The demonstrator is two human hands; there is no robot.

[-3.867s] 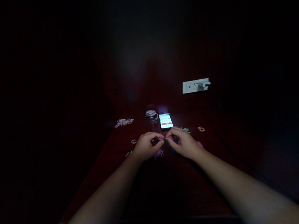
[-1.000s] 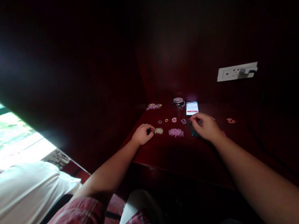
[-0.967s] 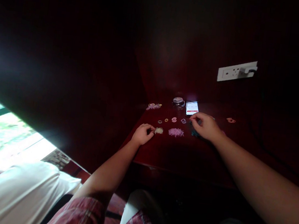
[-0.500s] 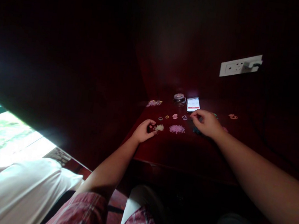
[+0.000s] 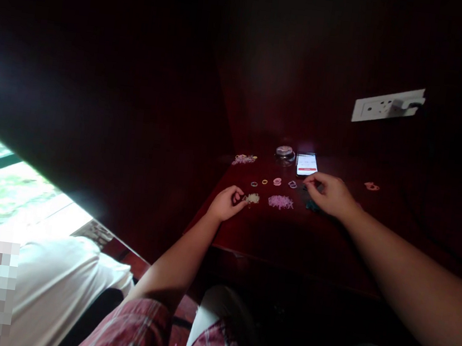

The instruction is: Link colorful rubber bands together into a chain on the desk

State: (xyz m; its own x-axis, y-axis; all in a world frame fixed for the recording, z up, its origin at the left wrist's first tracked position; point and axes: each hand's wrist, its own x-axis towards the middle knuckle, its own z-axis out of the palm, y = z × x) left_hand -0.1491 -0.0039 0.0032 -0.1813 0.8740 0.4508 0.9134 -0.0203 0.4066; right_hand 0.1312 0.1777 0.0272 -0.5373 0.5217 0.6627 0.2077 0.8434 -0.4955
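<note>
My left hand (image 5: pixel 227 203) rests at the left of the table, fingers loosely curled and thumb apart, at the edge of a pale yellow-green heap of small bands (image 5: pixel 253 198). My right hand (image 5: pixel 330 194) hovers below the phone, thumb and forefinger pinched together. Whatever lies between those fingertips is too small and dark to make out. Between the hands lies a heap of lilac bands (image 5: pixel 281 202). A teal heap (image 5: pixel 312 205) is partly hidden under my right hand. Behind them runs a row of loops: a dark one (image 5: pixel 254 183), a yellow one (image 5: pixel 264 182), pink ones (image 5: pixel 277 182) and purple ones (image 5: pixel 292 184).
A lit phone (image 5: pixel 306 164) and a round lidded jar (image 5: pixel 284 154) stand at the back of the dark red table (image 5: pixel 257 235). Mixed bands (image 5: pixel 244 160) lie back left, orange loops (image 5: pixel 371 186) at right. A wall socket (image 5: pixel 386 106) holds a plug. A person in white (image 5: pixel 61 281) is at left.
The view has swung slightly left, so the scene sits farther right. My left hand's fingers have drawn back a little from the yellow-green heap. The right hand keeps its pinch below the phone.
</note>
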